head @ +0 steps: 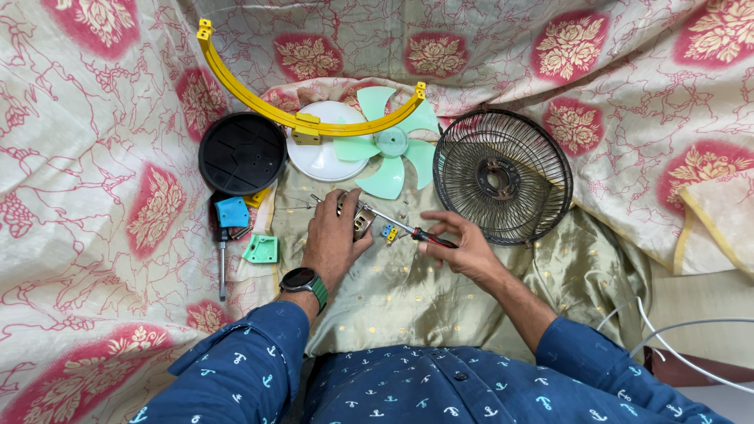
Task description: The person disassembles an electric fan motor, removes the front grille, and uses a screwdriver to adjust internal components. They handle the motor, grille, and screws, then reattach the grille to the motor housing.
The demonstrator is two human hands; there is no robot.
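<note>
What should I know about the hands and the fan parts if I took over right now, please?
Left hand: holds the small metal motor on the cloth.
Right hand: holds the screwdriver, tip at the motor.
Around them: green fan blade, yellow bracket, white disc, black base, wire guard.
Done: fan lies in separate parts.
Left: motor screw work unfinished, as far as visible.

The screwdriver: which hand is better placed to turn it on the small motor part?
The right hand. It already grips the screwdriver by the handle, with the tip at the motor part. The left hand is closed over that part, steadying it, so it is probably not free.
</note>
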